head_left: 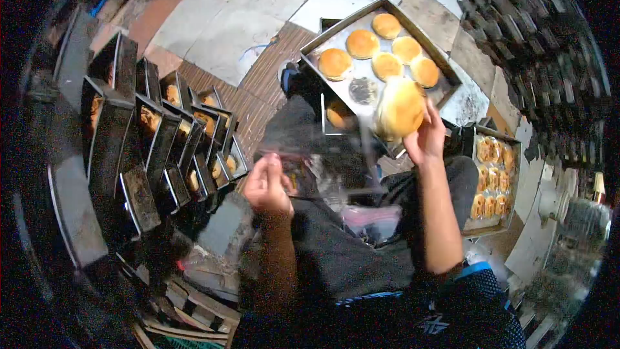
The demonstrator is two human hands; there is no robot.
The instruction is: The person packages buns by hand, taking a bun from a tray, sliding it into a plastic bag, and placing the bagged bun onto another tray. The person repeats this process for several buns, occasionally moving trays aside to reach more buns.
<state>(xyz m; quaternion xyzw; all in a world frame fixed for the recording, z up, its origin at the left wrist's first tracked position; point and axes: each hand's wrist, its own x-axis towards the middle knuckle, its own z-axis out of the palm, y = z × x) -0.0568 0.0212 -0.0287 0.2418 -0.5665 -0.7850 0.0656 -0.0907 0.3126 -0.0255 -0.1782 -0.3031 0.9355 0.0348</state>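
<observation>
Bun [403, 111] in right fingers [434, 118] — round, golden-topped, pale-sided

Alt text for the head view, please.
A seated person's right hand holds a round golden bun by a metal tray of six more; the left hand pinches what looks like clear plastic. Dark pans of baked goods crowd the left.

The right hand [426, 137] holds a round bun [402, 111] above the tray [312, 46].
</observation>
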